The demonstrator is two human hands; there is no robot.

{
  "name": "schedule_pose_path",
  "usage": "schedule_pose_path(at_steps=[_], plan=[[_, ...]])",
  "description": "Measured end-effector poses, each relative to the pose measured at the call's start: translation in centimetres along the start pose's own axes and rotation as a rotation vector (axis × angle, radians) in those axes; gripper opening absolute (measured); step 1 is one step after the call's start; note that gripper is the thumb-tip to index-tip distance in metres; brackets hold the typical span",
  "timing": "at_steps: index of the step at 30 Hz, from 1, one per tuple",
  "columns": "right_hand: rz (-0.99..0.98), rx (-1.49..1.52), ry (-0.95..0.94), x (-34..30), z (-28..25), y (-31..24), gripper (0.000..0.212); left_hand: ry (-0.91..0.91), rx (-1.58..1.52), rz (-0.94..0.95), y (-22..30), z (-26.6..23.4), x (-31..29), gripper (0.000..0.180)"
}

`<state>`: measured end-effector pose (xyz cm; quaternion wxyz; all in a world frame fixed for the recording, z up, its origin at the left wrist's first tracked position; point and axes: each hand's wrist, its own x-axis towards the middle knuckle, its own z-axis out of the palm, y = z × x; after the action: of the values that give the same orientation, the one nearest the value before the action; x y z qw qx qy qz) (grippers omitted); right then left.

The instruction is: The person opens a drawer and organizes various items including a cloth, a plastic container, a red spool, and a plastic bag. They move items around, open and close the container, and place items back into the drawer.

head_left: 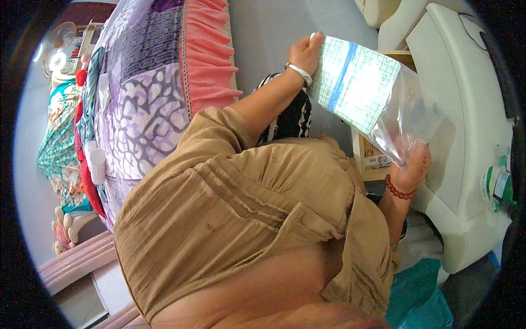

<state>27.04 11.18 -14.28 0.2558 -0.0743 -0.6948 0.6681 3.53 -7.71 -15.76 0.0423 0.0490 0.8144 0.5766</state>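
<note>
A clear plastic bag (pixel 408 104) is stretched between my two hands, over a partly open drawer. Inside its left part sits a flat, pale item with a green grid pattern (pixel 378 82); a blue strip crosses it near the left end. My left hand (pixel 304 55), with a silver-coloured bangle at its wrist, is closed on the bag's left edge, thumb toward the top corner. At the lower right, the loose clear end is bunched in my right hand (pixel 412 164), which wears a red bead bracelet. Its fingers are curled and partly seen through the plastic.
Below the bag, a wooden drawer (pixel 357 156) holds a small packet (pixel 378 160). A cream-white cabinet (pixel 455 137) rises on the right, with a green-and-white roll (pixel 497 182) on it. To the left is a bed with a purple patterned cover (pixel 148 109) and pink ruffle (pixel 208 60).
</note>
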Motion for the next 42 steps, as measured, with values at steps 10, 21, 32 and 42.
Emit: schedule_pose_path(at_steps=[10, 21, 32, 42], plan=[[-0.436, -0.017, 0.587, -0.6, -3.5, -4.0, 0.022, 0.097, 0.836, 0.418, -3.0, -6.0, 7.1, 0.038], [-0.708, -0.57, 0.139, 0.4, -3.3, -0.9, 0.037, 0.481, 0.146, 0.172, 1.7, -13.4, 8.8, 0.039], [-0.598, -0.957, 0.093, 0.1, -2.4, 0.3, 0.033, 0.815, 0.44, -0.018, 2.7, -23.0, 14.0, 0.048], [-0.036, -0.449, 0.233, -0.3, -3.6, 4.8, 0.036, 0.503, 1.515, -1.019, 4.2, -43.8, 13.0, 0.058]])
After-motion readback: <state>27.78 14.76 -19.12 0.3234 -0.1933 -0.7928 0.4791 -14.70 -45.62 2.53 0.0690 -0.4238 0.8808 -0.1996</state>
